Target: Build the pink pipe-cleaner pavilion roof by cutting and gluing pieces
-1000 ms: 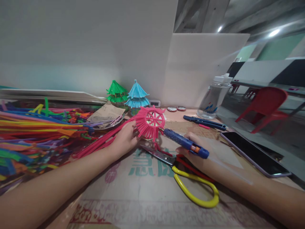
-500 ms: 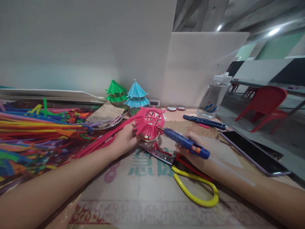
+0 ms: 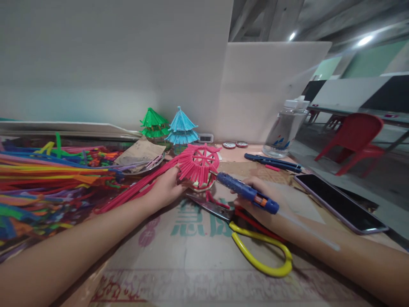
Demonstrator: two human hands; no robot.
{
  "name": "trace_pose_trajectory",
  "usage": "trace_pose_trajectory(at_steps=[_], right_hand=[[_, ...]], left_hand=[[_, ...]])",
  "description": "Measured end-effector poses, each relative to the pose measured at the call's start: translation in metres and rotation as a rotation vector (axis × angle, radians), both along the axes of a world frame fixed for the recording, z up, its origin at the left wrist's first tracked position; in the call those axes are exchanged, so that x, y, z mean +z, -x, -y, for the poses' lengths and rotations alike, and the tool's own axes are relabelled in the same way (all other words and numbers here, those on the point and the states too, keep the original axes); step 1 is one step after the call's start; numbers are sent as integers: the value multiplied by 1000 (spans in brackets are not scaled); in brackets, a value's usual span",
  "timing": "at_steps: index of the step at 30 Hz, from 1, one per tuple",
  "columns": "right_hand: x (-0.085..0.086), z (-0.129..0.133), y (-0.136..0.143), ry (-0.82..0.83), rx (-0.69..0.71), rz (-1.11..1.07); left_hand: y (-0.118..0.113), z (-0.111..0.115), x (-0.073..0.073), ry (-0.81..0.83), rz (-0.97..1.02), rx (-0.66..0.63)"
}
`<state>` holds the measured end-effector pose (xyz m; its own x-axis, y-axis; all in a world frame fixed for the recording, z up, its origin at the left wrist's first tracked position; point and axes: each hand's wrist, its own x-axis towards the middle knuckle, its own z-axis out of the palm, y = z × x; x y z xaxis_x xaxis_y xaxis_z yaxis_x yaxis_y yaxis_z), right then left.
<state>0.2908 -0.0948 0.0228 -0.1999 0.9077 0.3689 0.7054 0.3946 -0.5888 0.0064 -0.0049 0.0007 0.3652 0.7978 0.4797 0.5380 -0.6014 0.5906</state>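
In the head view, my left hand [image 3: 168,187] is closed on the left edge of a round pink pipe-cleaner roof [image 3: 194,170], which has spokes across its open centre. My right hand [image 3: 255,196] grips a blue glue gun [image 3: 246,189], its metal tip at the roof's lower right edge. Whether the tip touches the roof, I cannot tell. Below the hands lie scissors [image 3: 260,251] with yellow handles, partly under the right wrist. Long pink pipe cleaners [image 3: 137,187] run behind my left hand.
Green [image 3: 154,121] and light-blue [image 3: 181,128] pagoda-like models stand at the back. Multicoloured pipe cleaners [image 3: 47,179] heap up at left. To the right are a water bottle [image 3: 284,130], a dark-blue utility knife [image 3: 271,162] and a phone [image 3: 340,202]. Printed cardboard [image 3: 191,264] covers the table.
The glue gun tip has shifted very slightly left and down along the pink roof's edge. The whole view has drifted a little; both hands keep their holds.
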Motion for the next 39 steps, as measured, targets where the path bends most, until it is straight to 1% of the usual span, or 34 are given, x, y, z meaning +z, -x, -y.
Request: trace_pose_trajectory(at_steps=[6,11,15,22,27,32,35,39], right_hand=[[2,2,1,-54,24,11],[2,4,0,-81,40,16],[-1,3,-1,-93,27,-7],[-6,-1,-1,-168,-8,20],[-5,0,-1,-128,-4,25],[-3,0,-1,-121,-1,43],[-3,0,-1,-114,-11,66],[-4,0,-2,-104,-2,69]], left_hand=[[-2,0,2,25,12,5],[0,-2,-2,25,18,22],[1,-3,-4,13,4,16],[-2,-1,0,19,11,3],[-1,-2,-2,24,1,15],[1,-3,-4,12,-4,5],[0,-2,-2,27,-5,25],[-3,1,2,43,6,16]])
